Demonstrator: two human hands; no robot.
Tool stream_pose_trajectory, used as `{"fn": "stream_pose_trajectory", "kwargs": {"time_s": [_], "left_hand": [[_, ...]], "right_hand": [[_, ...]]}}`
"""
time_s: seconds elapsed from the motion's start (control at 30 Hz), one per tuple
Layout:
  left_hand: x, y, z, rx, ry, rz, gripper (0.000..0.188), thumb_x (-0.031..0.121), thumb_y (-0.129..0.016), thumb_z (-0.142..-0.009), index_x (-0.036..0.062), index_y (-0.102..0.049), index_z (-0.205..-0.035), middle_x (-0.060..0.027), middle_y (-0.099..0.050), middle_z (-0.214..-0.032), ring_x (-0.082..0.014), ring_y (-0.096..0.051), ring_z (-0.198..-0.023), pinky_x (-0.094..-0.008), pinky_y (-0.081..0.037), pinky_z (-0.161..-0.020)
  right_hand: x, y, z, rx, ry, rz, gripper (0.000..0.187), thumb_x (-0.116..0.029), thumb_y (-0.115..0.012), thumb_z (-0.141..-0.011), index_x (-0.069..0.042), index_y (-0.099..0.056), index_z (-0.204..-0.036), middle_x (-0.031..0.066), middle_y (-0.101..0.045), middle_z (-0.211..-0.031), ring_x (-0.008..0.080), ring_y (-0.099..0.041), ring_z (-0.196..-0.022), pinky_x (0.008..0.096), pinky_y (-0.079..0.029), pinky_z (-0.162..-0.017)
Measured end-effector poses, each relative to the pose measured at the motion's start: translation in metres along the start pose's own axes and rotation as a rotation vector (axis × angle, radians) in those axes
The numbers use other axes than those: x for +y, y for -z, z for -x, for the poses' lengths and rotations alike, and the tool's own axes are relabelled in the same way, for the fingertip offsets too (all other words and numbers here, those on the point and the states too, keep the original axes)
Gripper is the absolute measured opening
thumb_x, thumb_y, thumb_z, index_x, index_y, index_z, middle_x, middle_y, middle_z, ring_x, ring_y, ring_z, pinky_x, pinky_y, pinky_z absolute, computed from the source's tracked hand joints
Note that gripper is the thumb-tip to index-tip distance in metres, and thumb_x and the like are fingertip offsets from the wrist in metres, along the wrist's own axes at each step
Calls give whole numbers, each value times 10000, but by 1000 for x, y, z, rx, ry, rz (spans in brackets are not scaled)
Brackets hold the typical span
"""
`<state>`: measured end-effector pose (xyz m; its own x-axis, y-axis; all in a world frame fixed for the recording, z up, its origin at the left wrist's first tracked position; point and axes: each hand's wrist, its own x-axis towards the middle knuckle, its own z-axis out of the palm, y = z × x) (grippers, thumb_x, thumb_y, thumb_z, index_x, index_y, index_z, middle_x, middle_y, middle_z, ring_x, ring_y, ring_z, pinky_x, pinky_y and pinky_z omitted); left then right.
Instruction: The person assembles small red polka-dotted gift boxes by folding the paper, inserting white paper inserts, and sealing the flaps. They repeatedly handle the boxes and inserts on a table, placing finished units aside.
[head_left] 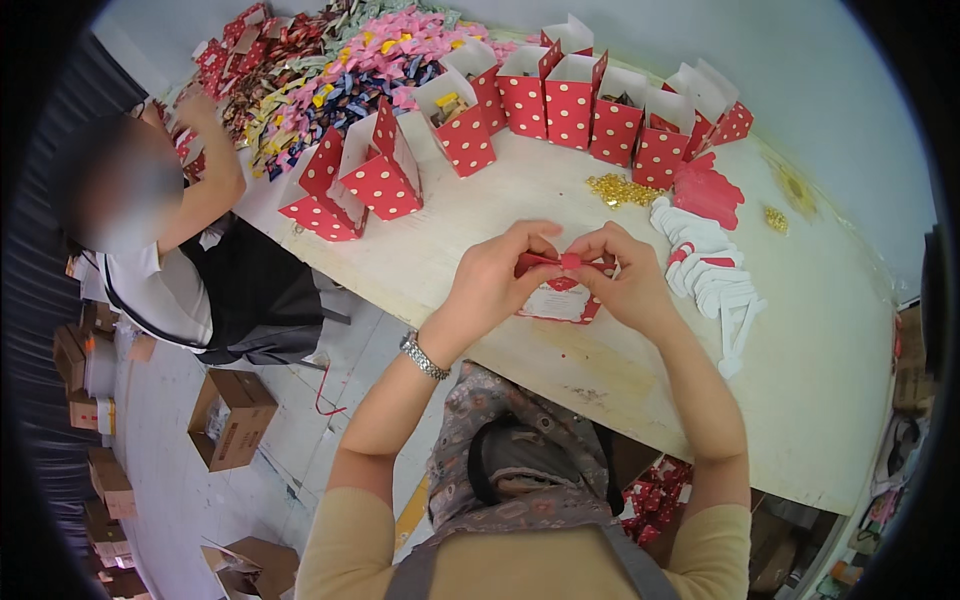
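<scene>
At the table's near edge, both hands are closed on the top of a small red gift box [557, 304] with a white label on its front. My left hand [492, 278] pinches the folded red top from the left, thumb and fingers together. From the right, my right hand [628, 275] pinches the same top, its thumb close to the left thumb. A small round red piece [570, 260] shows between the fingertips. My fingers hide much of the upper part of the box. Just beyond the right hand lie white paper cutouts [710, 275] and red cutouts [708, 192].
Open red polka-dot boxes [568, 105] stand along the table's far side, some filled. Small gold pieces [622, 190] lie before them. Wrapped candies [345, 75] are heaped at the far left. Another person [185, 230] works at the left. A cardboard box [232, 420] sits on the floor.
</scene>
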<state>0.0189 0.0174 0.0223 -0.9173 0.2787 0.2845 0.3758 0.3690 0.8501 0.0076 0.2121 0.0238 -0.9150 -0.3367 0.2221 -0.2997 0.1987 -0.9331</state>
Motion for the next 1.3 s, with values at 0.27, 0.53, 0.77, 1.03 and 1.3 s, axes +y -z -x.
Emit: {"fn": "stream_pose_trajectory", "kwargs": {"time_s": [0.27,0.53,0.77,1.03,1.3], "left_hand": [[-46,126,-9,692,-168,-1375,405,313,-793,-650,79,-650,-949,-132,-483,-1276,-378,-392,-1219,-519,-280,-1027],[30,4,22,601,-190,-803,223,235,-771,-681,109,-606,-763,-142,-478,-1230,-374,-392,-1233,-565,-239,-1024],[-31,-24,17,510,-149,34,647,460,-548,-872,47,-294,-1301,-202,-335,-1368,-295,-378,-1275,-410,-365,-1016],[-48,-52,27,352,53,704,427,363,-449,-973,41,-327,-1225,-118,-492,-1184,-152,-521,-1041,-299,-430,-912],[-13,-51,9,512,274,667,216,177,-631,-918,37,-574,-763,51,-553,-653,-1,-428,-589,-174,-369,-525]], "right_hand": [[-68,119,80,-805,-89,304,377,-206,-816,-701,-50,-688,-1019,69,-671,-863,205,-597,-784,329,-473,-710],[-3,2,67,-67,257,310,528,-260,-853,-651,-38,-518,-994,258,-288,-1458,406,-409,-1281,404,-405,-1001],[42,-38,38,41,249,-56,509,-92,-811,-705,-72,-387,-986,248,-263,-1440,264,-493,-1161,306,-515,-754],[52,-24,32,155,394,-167,328,-49,-631,-850,-58,-394,-1077,182,-368,-1348,228,-505,-1051,371,-431,-894],[51,-21,33,322,238,24,212,-118,-585,-907,-1,-523,-1072,108,-585,-913,177,-577,-801,288,-469,-737]]}}
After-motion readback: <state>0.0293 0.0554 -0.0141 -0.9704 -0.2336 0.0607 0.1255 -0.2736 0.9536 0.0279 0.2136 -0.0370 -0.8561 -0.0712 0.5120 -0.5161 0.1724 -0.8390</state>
